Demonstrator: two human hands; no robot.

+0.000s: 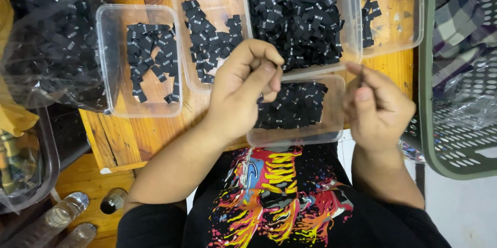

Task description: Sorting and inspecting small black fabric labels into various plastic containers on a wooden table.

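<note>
— What's around you there?
— I'm at a wooden table (124,139) of orange-brown planks, knots showing in the grain. A grey-green perforated plastic basket (440,139) stands just beside it on my right.
— And below?
— Pale floor (466,212) on the right; on the left, clear plastic bottles (62,217) lie on wood.

Two hands over trays of labels
Left hand (243,90) and right hand (380,108), fingers curled, hover above a clear plastic tray (331,124) of small black fabric labels (292,106).

- green perforated plastic basket (450,139) at the right edge
- clear plastic bottles (62,217) lying on the floor
- large clear bag (49,36) at the left, full of black labels
</note>
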